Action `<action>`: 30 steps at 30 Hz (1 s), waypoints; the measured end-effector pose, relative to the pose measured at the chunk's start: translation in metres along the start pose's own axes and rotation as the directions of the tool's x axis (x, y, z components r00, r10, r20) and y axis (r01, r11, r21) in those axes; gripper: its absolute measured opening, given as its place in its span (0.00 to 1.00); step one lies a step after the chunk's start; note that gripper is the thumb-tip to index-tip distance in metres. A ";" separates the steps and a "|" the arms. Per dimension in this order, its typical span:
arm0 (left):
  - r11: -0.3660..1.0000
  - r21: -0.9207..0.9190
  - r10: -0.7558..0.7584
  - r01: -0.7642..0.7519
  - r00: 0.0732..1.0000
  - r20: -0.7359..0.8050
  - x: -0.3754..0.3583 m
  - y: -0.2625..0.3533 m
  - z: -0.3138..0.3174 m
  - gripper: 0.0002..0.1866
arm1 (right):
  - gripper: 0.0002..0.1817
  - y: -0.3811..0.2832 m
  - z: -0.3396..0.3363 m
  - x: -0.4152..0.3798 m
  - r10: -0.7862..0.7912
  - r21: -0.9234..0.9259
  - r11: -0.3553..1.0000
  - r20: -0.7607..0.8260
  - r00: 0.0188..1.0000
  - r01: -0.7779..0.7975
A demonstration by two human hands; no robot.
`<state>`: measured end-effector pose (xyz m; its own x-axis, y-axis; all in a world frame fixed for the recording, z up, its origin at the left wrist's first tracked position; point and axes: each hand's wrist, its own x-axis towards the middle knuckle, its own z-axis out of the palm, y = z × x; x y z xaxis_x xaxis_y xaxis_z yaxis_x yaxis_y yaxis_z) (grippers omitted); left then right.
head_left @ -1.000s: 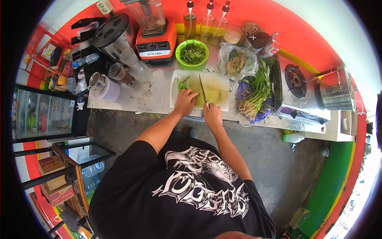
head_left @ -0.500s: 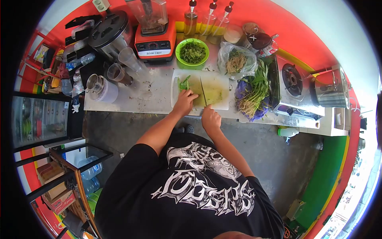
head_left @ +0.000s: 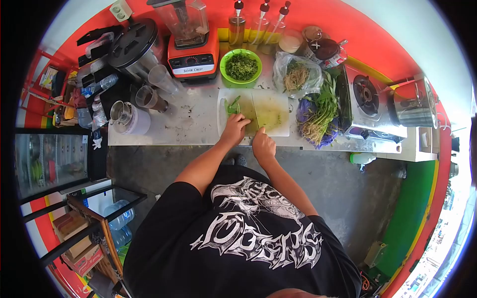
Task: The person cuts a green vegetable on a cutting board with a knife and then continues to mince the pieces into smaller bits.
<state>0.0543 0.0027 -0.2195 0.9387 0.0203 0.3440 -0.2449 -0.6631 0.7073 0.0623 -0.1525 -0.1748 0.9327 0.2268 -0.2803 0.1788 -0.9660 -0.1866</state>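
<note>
Green stalks (head_left: 232, 106): a short bunch on the left part of the white cutting board (head_left: 281, 128), at the near side of the tabletop (head_left: 174, 133). Head view.
Left hand (head_left: 234, 130): fingers bent and pressed down at the stalks' near ends; whether they pinch any, I cannot tell.
Right hand (head_left: 264, 146): closed around the handle of a knife (head_left: 255, 108), near the board's near edge.
Knife: its blade showed a broad face a second ago; now it is a thin line pointing to the far side, so the cutting edge is probably turned down. Hands and stalks have barely moved.
Green bowl (head_left: 241, 82): beyond the board, filled with chopped leaves (head_left: 241, 66).
Rooted greens (head_left: 318, 119): right of the board, on purple wrapping.
Blender (head_left: 193, 62): far left of the bowl, labelled "SILVER CREST".
Black shirt (head_left: 271, 273): ornate white lettering, not surely readable.
</note>
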 end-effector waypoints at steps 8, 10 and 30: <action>0.966 0.237 0.065 -0.108 0.981 0.184 0.005 0.008 -0.020 0.18 | 0.12 -0.006 -0.013 -0.004 -0.008 -0.006 1.000 0.002 1.000 0.008; 0.961 0.240 0.093 -0.136 0.979 0.181 0.002 0.003 -0.017 0.19 | 0.12 -0.007 -0.007 -0.011 0.031 -0.006 1.000 0.037 0.999 -0.031; 0.943 0.289 0.118 -0.163 0.979 0.165 0.004 0.007 -0.015 0.16 | 0.09 -0.014 -0.015 -0.002 0.055 0.034 0.998 0.074 0.996 -0.058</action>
<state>0.0529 0.0090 -0.2041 0.9303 -0.1823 0.3183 -0.3136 -0.8453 0.4325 0.0625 -0.1412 -0.1574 0.9155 0.1814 -0.3590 0.1134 -0.9728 -0.2022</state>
